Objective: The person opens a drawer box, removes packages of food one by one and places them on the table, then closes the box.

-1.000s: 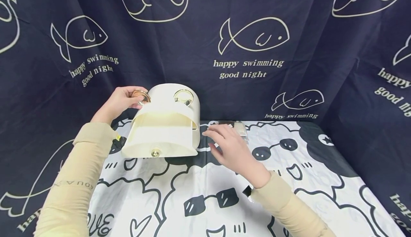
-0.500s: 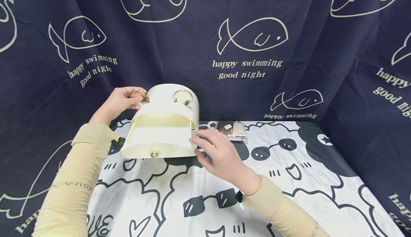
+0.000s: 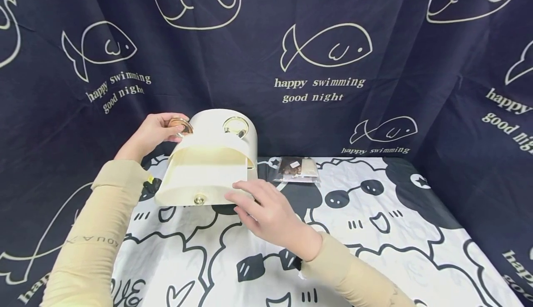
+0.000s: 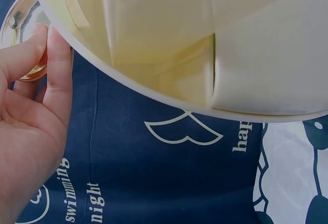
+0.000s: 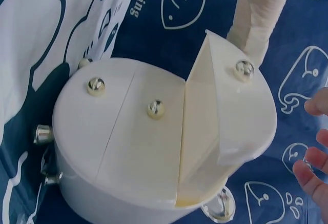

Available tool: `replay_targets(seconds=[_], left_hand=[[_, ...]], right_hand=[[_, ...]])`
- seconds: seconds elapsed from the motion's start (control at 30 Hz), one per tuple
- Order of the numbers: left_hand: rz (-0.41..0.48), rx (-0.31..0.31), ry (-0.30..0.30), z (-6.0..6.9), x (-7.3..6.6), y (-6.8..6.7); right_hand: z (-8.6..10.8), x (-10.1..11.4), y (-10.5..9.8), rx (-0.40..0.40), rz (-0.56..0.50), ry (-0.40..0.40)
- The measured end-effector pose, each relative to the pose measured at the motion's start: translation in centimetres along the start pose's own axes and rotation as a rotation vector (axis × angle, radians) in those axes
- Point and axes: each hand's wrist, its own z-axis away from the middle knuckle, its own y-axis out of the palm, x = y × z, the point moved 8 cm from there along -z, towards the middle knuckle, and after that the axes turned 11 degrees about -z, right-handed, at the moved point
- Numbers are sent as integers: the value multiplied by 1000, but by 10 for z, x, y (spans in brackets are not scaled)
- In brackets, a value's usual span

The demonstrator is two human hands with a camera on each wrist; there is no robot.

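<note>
A cream rounded drawer box (image 3: 225, 115) stands at the left, its top drawer (image 3: 183, 193) pulled out. That drawer's front carries a round gold knob (image 3: 200, 199). My left hand (image 3: 151, 132) pinches the left gold disc (image 3: 180, 124) on top of the box between thumb and fingers. A matching gold disc (image 3: 236, 126) sits at the top right. My right hand (image 3: 266, 212) hovers before the drawer's right front corner, fingers loosely extended, holding nothing. In the right wrist view, the fingertips (image 5: 305, 175) are apart from the drawer front.
Flat clear packets (image 3: 297, 169) with brown and beige contents lie right of the box. A patterned white cloth (image 3: 374, 251) covers the table, with a dark blue curtain (image 3: 250, 66) behind. Two lower drawers with knobs (image 5: 156, 109) show closed in the right wrist view.
My right hand has moved left and nearer, from beside the box to the drawer's front right corner, uncovering the packets. The left hand keeps its hold on the disc.
</note>
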Motion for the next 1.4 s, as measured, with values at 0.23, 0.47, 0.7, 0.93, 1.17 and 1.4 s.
replay_targets(seconds=[0.23,0.47,0.7,0.93,1.17,1.4], left_hand=[[-14,-1,-7,0,1,0],[-23,-5,-19,0,1,0],[-28,-8,-34,1,1,0],[0,-6,-37,2,0,-1],[10,-5,-24,3,-1,-1],[-12,-5,-24,2,-1,-1]], right_hand=[[-2,10,19,61,27,-37],[-1,16,36,104,49,-68],[0,16,51,167,87,-77],[2,16,64,198,137,-121],[-3,18,76,202,184,-179],[-19,28,69,147,321,-263]])
